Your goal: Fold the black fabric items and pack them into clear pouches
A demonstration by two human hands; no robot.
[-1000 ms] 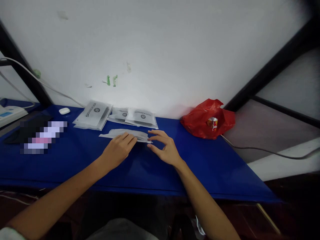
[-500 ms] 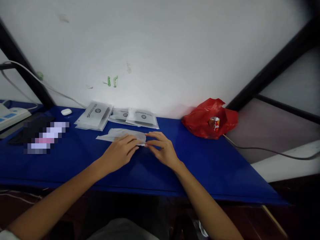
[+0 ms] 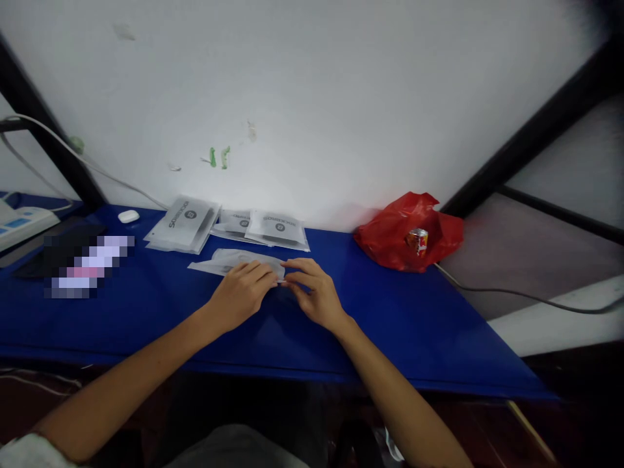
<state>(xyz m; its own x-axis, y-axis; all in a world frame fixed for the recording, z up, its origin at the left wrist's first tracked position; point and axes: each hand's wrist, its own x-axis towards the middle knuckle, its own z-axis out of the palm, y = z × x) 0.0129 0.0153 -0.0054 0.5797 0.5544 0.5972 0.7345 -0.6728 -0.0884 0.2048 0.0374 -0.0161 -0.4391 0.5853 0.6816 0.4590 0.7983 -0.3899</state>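
A frosted zip bag point(image 3: 221, 260) lies on the blue table point(image 3: 390, 331), partly covered by my fingers. My left hand point(image 3: 244, 289) is closed on the bag's near edge, fingers bent together close to its right end. At the right corner of the same bag, my right hand point(image 3: 314, 289) pinches the edge between thumb and fingertips. The two hands' fingertips almost meet there. Just behind lie more printed frosted bags: a stack point(image 3: 188, 224) on the left, and two overlapping ones, of which the front bag point(image 3: 279, 231) shows most.
A crumpled red plastic bag point(image 3: 404, 237) with a shiny wrapper stands at the back right. Far left are a power strip point(image 3: 24, 227), a dark phone-like slab with a blurred screen point(image 3: 92, 266), and a white earbud case point(image 3: 129, 216). A white wall backs the table.
My left hand has slid slightly right along the bag's edge, and its fingers have drawn closer together. My right hand stays nearly in place at the corner.
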